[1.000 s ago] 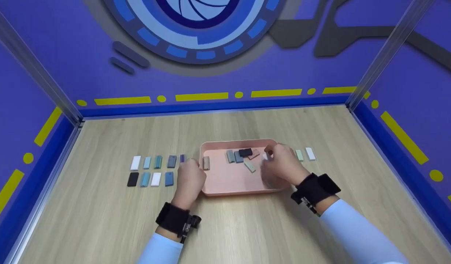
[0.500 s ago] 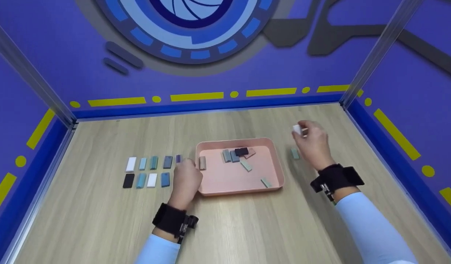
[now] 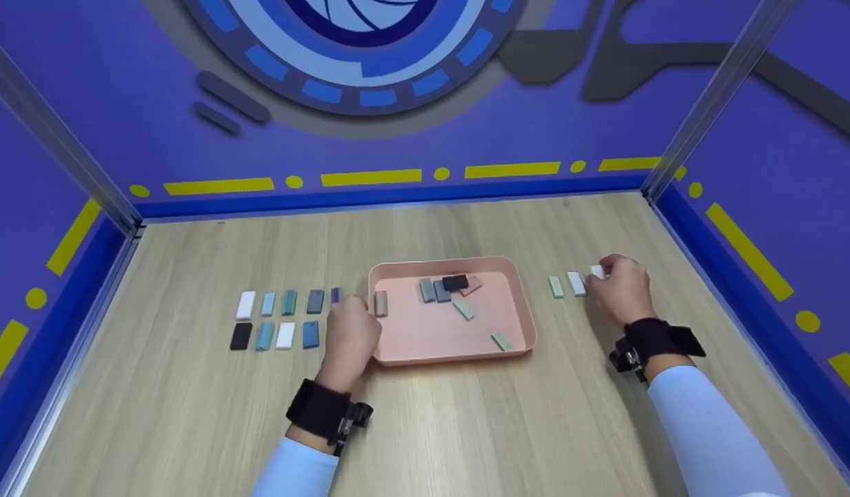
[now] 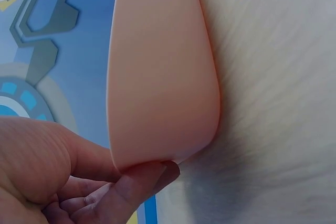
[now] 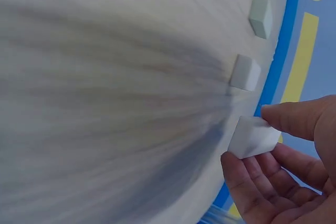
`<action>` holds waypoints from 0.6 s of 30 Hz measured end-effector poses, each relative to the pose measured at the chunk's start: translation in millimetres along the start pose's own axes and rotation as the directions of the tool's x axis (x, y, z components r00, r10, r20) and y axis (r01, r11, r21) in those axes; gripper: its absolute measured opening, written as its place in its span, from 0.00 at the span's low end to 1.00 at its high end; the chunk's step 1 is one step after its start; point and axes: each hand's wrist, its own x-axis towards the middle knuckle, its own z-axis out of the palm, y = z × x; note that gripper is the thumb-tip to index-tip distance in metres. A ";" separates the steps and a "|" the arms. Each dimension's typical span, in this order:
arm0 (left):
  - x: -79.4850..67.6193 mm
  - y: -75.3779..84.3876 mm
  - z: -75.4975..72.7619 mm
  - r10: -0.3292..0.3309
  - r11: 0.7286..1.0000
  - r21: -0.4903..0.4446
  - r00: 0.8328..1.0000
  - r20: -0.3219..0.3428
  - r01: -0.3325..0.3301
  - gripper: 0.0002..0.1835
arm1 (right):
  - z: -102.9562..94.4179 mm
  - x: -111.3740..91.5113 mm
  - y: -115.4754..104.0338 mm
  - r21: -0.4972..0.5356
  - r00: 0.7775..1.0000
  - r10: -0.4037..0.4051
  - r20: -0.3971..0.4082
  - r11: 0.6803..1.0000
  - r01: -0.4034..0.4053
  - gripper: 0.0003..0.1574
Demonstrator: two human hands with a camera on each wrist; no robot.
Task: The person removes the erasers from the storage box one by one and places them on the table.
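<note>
My right hand pinches a white rectangular block between thumb and fingers, close over the table at the right. To its left lie another white block and a pale green block, set in a row. At the left end of the pink tray, my left hand grips the wall; in the left wrist view its thumb and fingers pinch the tray's corner. Inside the tray are several blocks, among them a black block, a beige block and a pale green block.
Left of the tray, two rows of small blocks lie on the wooden table, including a black block, a white block and a blue block. Blue-purple panels enclose the table at the back and both sides.
My right hand has carried the white block out of the tray, rightward, to beside the other white block. My left hand has stayed on the tray's left end.
</note>
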 end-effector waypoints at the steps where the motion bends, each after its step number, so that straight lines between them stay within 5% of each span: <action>1: 0.2 0.0 0.2 -0.008 1.000 0.001 1.000 0.005 0.008 0.09 | 1.5 0.0 1.8 -0.005 1.000 0.007 0.012 1.000 -0.007 0.24; 18: 1.6 -3.2 2.7 0.016 1.000 0.003 1.000 -0.022 -0.016 0.09 | 13.3 2.8 7.7 -0.074 1.000 -0.020 -0.009 0.997 0.020 0.21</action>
